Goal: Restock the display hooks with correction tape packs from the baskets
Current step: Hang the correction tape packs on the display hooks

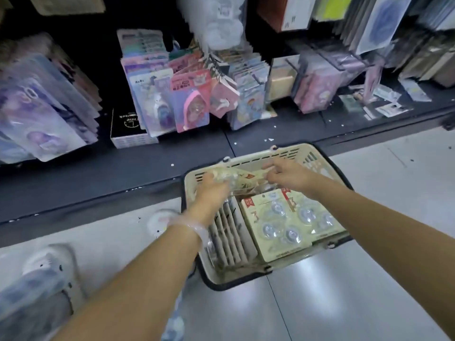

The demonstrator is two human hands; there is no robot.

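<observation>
Hands (214,190) (286,174) grip pack (236,179) over basket's (248,161) far rim.

Single head-worn wide-angle view, looking forward and steeply down from above the person's own forearms. The basket (248,166) on the floor lies near, at centre frame, while the display rack (192,99) of hanging packs fills the upper frame, farther off and blurred.

Bare forearms, a clear band (189,226) round the left wrist.
</observation>
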